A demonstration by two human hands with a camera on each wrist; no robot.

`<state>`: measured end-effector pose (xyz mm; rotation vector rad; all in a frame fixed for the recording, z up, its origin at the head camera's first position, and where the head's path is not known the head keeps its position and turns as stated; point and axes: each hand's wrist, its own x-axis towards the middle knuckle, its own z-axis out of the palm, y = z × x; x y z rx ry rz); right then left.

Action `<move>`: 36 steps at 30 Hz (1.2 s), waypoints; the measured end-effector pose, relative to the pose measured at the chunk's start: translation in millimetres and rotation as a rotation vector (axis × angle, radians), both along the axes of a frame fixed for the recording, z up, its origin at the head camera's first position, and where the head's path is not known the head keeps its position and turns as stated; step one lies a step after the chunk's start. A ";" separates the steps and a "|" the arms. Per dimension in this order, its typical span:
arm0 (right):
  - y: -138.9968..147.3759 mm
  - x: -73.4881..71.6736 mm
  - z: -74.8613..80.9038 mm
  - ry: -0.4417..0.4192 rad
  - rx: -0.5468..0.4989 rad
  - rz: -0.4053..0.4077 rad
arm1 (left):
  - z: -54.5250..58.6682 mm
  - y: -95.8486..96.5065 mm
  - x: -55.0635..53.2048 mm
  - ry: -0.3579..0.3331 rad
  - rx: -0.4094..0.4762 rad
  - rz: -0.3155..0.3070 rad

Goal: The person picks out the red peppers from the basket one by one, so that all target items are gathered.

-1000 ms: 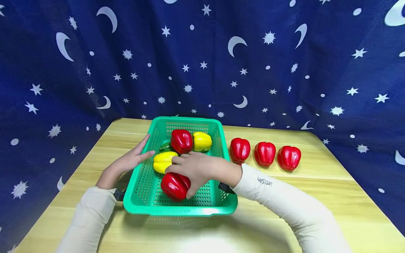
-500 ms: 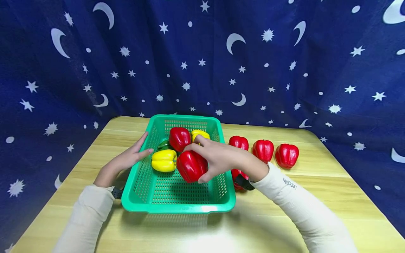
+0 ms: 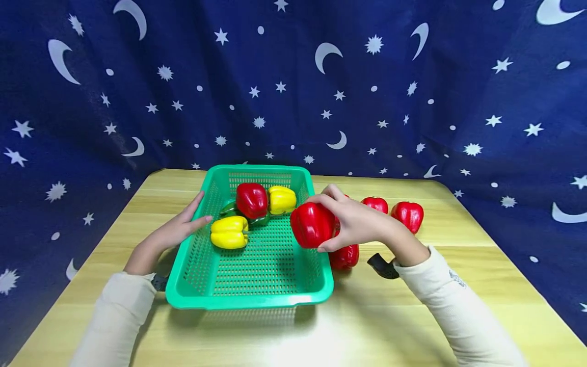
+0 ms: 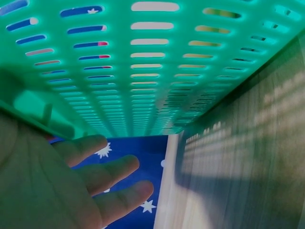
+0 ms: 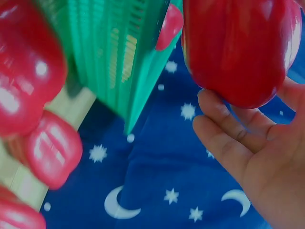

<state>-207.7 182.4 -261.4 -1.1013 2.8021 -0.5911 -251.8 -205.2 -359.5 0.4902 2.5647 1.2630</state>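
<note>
In the head view my right hand point(image 3: 355, 220) grips a red bell pepper point(image 3: 313, 225) over the right rim of the green basket point(image 3: 247, 302). The right wrist view shows this same bell pepper point(image 5: 236, 52) raised, with the hand's fingers around its lower end. My left hand point(image 3: 171, 232) lies along the basket's left rim, thumb over the edge; in the left wrist view its fingers point(image 4: 112, 174) stretch out beside the slotted wall. Inside the basket are a red bell pepper point(image 3: 251, 201), two yellow bell peppers point(image 3: 229, 233) and dark green vegetables point(image 3: 260, 220), partly hidden.
Right of the basket, several red bell peppers sit on the wooden table point(image 3: 412, 285): one near the rim point(image 3: 345, 257), others farther right point(image 3: 407, 216), some partly covered by my right hand. A blue curtain point(image 3: 293, 127) with moons and stars hangs behind the table.
My right hand has lifted the red bell pepper from the basket's front part and carried it up and right to the right rim. My left hand stays at the left rim. The view shifts slightly.
</note>
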 end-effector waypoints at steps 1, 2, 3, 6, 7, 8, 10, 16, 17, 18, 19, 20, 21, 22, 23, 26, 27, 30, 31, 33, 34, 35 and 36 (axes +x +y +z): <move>5.2 0.8 0.2 0.005 -0.004 -0.012 | 0.0 -0.2 0.3 -0.002 0.000 0.000; 10.3 1.8 0.6 0.009 -0.012 -0.022 | -0.1 -0.5 0.5 -0.001 -0.002 0.002; 15.6 2.8 0.7 0.016 -0.019 -0.033 | 0.2 -0.5 0.8 -0.002 -0.001 0.001; 31.3 5.6 0.7 0.031 -0.023 -0.070 | 1.4 0.4 1.4 -0.007 0.007 -0.002; 35.9 6.2 0.4 0.034 -0.023 -0.083 | 1.7 0.0 1.7 -0.007 0.005 -0.001; 40.2 6.7 -0.5 0.038 -0.023 -0.090 | 1.9 -0.1 1.8 -0.005 0.004 -0.002; 48.8 7.9 -2.5 0.045 -0.010 -0.120 | 2.5 0.0 2.0 -0.003 0.002 -0.005; 73.9 12.8 -10.3 0.059 0.008 -0.207 | 3.7 0.1 2.1 -0.002 0.008 -0.015; 77.6 13.4 -12.3 0.061 0.008 -0.218 | 3.7 0.2 2.0 -0.003 0.010 -0.016; 81.4 13.9 -14.2 0.059 0.009 -0.230 | 3.6 0.4 1.7 -0.004 0.013 -0.017; 85.0 14.3 -16.1 0.060 0.011 -0.242 | 3.6 0.4 1.7 -0.005 0.013 -0.016; 88.6 14.7 -18.3 0.059 0.014 -0.252 | 3.5 0.5 1.7 -0.006 0.013 -0.015; 92.1 14.9 -20.6 0.057 0.017 -0.260 | 3.4 0.5 1.6 -0.005 0.015 -0.015; 95.3 15.2 -22.8 0.056 0.024 -0.268 | 3.2 0.2 1.6 -0.004 0.017 -0.016; 98.3 15.4 -25.0 0.053 0.028 -0.274 | 3.1 -0.1 1.7 -0.004 0.020 -0.016; 106.7 14.9 -33.0 0.042 0.036 -0.290 | 2.5 -1.1 1.9 -0.004 0.018 -0.015; 109.2 14.4 -36.1 0.038 0.041 -0.293 | 2.4 -1.3 1.8 -0.005 0.020 -0.015; 115.5 11.5 -46.6 0.024 0.049 -0.304 | 2.3 -1.6 1.4 -0.010 0.020 -0.012; 117.2 10.2 -50.4 0.017 0.054 -0.309 | 2.4 -1.6 1.3 -0.009 0.019 -0.011; 120.4 7.5 -58.5 0.010 0.070 -0.322 | 2.4 -1.1 0.9 -0.006 0.018 -0.013; 121.8 6.3 -62.3 0.000 0.074 -0.329 | 2.4 -0.8 0.7 -0.005 0.015 -0.013; 122.9 5.4 -66.0 -0.008 0.080 -0.334 | 2.3 -0.5 0.7 -0.003 0.013 -0.014; 123.9 4.6 -69.7 -0.017 0.088 -0.339 | 2.3 -0.2 0.7 -0.001 0.011 -0.015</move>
